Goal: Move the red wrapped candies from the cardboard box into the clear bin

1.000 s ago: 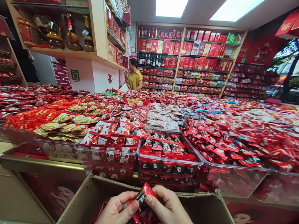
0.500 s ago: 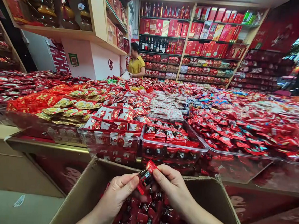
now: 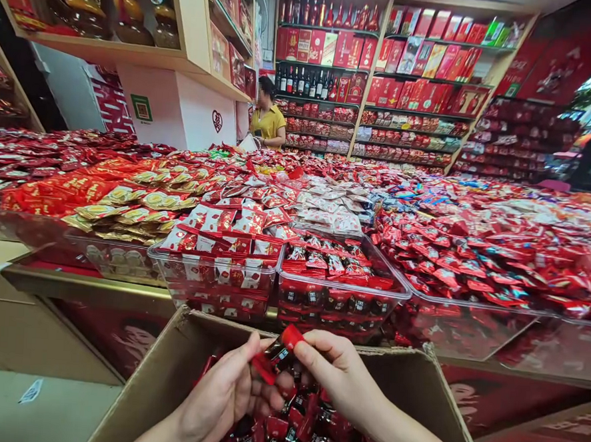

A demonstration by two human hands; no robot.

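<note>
I look out through one camera worn on my head, facing forward and down. My left hand [image 3: 217, 393] and right hand [image 3: 337, 363] come in close at the bottom, over a cardboard box [image 3: 410, 388] whose near side falls outside my view. Clear plastic bins [image 3: 344, 289] spread across mid-range; wall shelves [image 3: 377, 52] face me from well back, at the top.

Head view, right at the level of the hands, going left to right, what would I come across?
The cardboard box's left wall → the left hand → the red-and-black wrapped packet → the right hand → the box's right wall.
</note>
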